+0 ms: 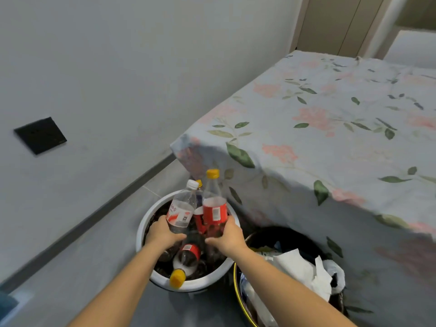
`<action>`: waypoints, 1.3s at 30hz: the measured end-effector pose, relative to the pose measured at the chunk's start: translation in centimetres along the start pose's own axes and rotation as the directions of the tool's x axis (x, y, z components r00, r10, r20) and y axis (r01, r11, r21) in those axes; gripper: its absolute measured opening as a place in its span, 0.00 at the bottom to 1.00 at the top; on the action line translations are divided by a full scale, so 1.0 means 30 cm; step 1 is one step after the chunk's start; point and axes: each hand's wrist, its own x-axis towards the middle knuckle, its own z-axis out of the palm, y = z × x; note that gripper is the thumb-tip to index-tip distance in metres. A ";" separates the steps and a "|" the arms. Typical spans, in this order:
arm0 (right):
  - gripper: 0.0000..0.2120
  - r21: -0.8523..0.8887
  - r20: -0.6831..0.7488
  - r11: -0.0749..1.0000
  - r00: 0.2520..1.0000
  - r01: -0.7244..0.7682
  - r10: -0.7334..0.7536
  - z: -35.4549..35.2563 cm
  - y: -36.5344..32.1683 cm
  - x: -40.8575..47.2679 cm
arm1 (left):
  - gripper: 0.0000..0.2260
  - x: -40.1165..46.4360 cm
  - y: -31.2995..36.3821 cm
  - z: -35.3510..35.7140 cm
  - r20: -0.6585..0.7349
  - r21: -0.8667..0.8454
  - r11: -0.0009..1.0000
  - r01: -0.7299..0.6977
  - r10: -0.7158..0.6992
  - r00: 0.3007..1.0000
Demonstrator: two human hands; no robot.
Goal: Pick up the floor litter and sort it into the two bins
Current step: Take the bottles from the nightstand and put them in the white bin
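A white-rimmed round bin (151, 215) stands on the floor and holds several plastic bottles. My left hand (162, 234) grips a clear bottle with a white cap and a red-and-white label (182, 208) over that bin. My right hand (227, 236) grips a red-labelled bottle with a yellow cap (213, 204) beside it. Another red-labelled bottle with a yellow cap (187, 258) lies in the bin, pointing toward me. To the right stands a dark bin with a yellow rim (236, 277), filled with crumpled white paper and plastic wrap (299, 270).
A bed with a floral sheet (330, 128) rises close behind and to the right of both bins. A grey wall with a dark skirting (94, 215) runs along the left. A black socket plate (40, 135) is on the wall. Grey floor tiles (99, 256) lie left of the bins.
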 end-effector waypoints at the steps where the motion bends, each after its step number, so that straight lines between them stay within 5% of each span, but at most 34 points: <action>1: 0.34 -0.054 0.016 0.998 1.000 -0.011 0.012 -0.001 0.007 0.000 | 0.32 0.016 -0.001 0.004 0.012 0.021 1.000 -0.005 0.005 1.000; 9: 0.26 0.010 0.030 0.996 0.996 0.089 -0.089 -0.075 0.005 -0.067 | 0.15 -0.009 0.063 -0.051 0.055 0.243 0.970 -0.005 -0.009 0.998; 11: 0.19 -0.037 0.002 0.989 0.990 0.144 -0.144 -0.151 0.013 -0.100 | 0.22 -0.052 0.143 -0.106 -0.005 0.249 0.966 -0.065 0.068 0.998; 19: 0.16 -0.262 0.017 0.950 0.985 0.168 -0.170 -0.609 0.123 -0.311 | 0.18 -0.299 0.563 -0.093 0.069 0.337 0.844 -0.418 0.421 0.904; 25: 0.18 -0.424 -0.170 0.905 0.981 0.010 -0.091 -1.042 0.367 -0.635 | 0.18 -0.629 0.976 0.208 0.328 0.401 0.533 -0.745 0.675 0.660; 31: 0.18 -0.452 -0.418 0.853 0.907 -0.261 0.056 -1.424 0.720 -1.104 | 0.18 -1.109 1.367 0.614 0.532 0.369 0.171 -0.914 0.767 0.359; 35: 0.21 -0.318 -0.566 0.859 0.807 -0.401 0.167 -1.621 0.955 -1.470 | 0.20 -1.476 1.566 0.875 0.651 0.298 -0.067 -0.952 0.744 0.152; 39: 0.21 -0.125 -0.744 0.829 0.605 -0.545 0.286 -1.778 1.193 -1.852 | 0.20 -1.843 1.730 1.159 0.727 0.151 -0.191 -0.970 0.686 -0.022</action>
